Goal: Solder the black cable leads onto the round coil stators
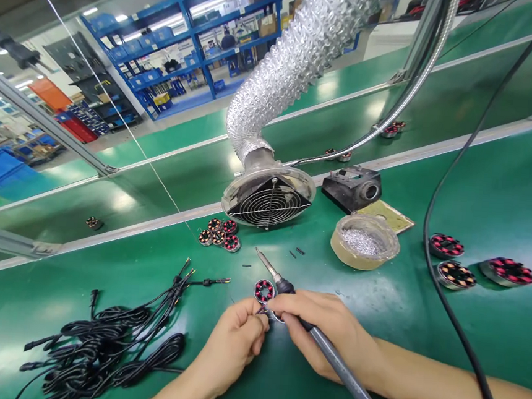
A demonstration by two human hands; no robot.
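A soldering iron lies in my right hand, its bare metal tip pointing up and left above a small round motor stator with red windings. The fingertips of my right hand are at the lower edge of the stator. My left hand is closed in a pinch on thin dark wires just below the stator, close to my right fingertips. A second metal ring shows partly beneath my right fingers. Exactly where the wires end is hidden by the fingers.
Bundled black cables lie at the left. Several stators sit behind the hands, under a fume extractor. A round tub of solder scraps, an iron holder and more stators are at the right. A black cord hangs across.
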